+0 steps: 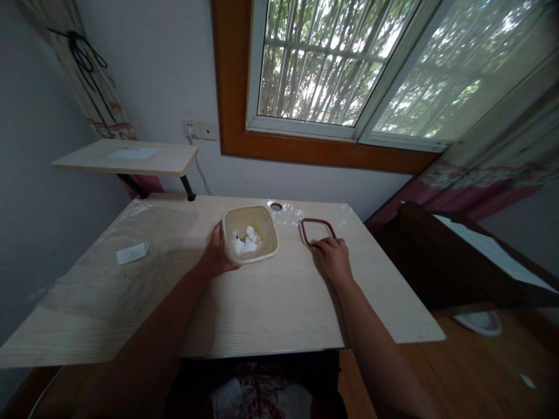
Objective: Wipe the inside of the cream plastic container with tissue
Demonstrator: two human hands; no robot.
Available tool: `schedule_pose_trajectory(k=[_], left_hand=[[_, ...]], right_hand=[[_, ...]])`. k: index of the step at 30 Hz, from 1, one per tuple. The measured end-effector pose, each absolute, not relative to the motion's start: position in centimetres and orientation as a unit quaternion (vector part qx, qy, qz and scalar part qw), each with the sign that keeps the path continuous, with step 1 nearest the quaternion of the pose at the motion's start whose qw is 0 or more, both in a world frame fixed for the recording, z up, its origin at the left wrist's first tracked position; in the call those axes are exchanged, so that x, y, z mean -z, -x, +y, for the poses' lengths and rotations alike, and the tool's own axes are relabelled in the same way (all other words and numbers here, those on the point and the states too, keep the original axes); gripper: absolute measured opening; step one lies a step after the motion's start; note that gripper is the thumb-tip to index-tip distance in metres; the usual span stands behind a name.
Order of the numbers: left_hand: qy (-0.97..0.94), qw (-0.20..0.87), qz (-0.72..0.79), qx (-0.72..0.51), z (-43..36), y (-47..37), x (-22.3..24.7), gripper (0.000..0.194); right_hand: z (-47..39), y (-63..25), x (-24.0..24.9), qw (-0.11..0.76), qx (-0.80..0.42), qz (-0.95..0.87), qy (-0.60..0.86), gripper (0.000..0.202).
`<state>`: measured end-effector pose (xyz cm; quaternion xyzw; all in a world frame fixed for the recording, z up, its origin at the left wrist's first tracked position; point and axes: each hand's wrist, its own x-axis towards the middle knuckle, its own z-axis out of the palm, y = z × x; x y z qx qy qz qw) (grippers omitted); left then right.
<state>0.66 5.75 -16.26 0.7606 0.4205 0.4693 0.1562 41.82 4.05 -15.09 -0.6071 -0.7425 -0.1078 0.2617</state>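
A pale yellow square container point(273, 245) with crumpled white pieces point(248, 241) inside is tilted toward the camera near the middle of the desk. My left hand point(215, 256) grips its left side and lower left corner. To the right, a reddish-brown rounded frame point(318, 220) lies at the back of the desk. My right hand point(333, 259) has its closed fingers on the near edge of this frame.
A crumpled white paper point(133, 253) lies on a clear plastic sheet point(100, 285) at the left of the desk point(271, 314). Behind it stands a small raised shelf point(87, 157) with paper on top. A dark piece of furniture point(406, 262) is at the right.
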Motion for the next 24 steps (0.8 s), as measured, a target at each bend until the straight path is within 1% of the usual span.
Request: schedule_pose_trajectory(k=[4, 8, 13, 18, 24], left_hand=[[-0.770, 0.140, 0.407, -0.471, 5.8, -0.5, 16.3, 0.138], [-0.773, 0.137, 0.406, -0.467, 5.7, -0.6, 16.2, 0.141], [-0.765, 0.159, 0.415, -0.467, 5.4, -0.7, 15.7, 0.140], [-0.774, 0.144, 0.399, -0.469, 5.4, -0.6, 15.6, 0.140], [-0.776, 0.157, 0.398, -0.464, 5.4, -0.5, 15.7, 0.142]], right_hand=[[4.1, -41.8, 15.5, 0.249, 0.103, -0.748, 0.607, 0.016], [4.2, -41.7, 15.8, 0.247, 0.099, -0.751, 0.604, 0.014], [4.3, -41.9, 16.0, 0.251, 0.093, -0.757, 0.596, 0.015], [4.3, -42.0, 16.2, 0.249, 0.092, -0.756, 0.598, 0.014], [4.2, -42.1, 16.3, 0.253, 0.088, -0.754, 0.600, 0.015]])
